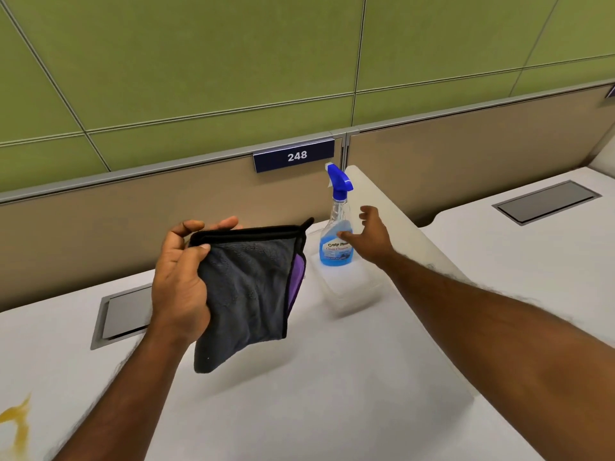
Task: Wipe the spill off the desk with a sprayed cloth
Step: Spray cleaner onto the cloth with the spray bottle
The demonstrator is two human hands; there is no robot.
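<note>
My left hand (179, 277) holds a folded dark grey cloth (246, 294) with black trim and a purple inner side, lifted above the white desk (316, 394). A clear spray bottle (336, 241) of blue cleaner with a blue trigger head stands upright at the back of the desk. My right hand (369, 234) is open just right of the bottle, fingers spread, thumb close to its label; contact is unclear. A yellow-brown spill (16, 417) streaks the desk at the lower left edge of view.
A grey cable hatch (123, 314) is set into the desk behind my left hand. A beige partition with a "248" plate (294, 156) runs along the back. A white divider (399, 221) separates a neighbouring desk with its own hatch (545, 201).
</note>
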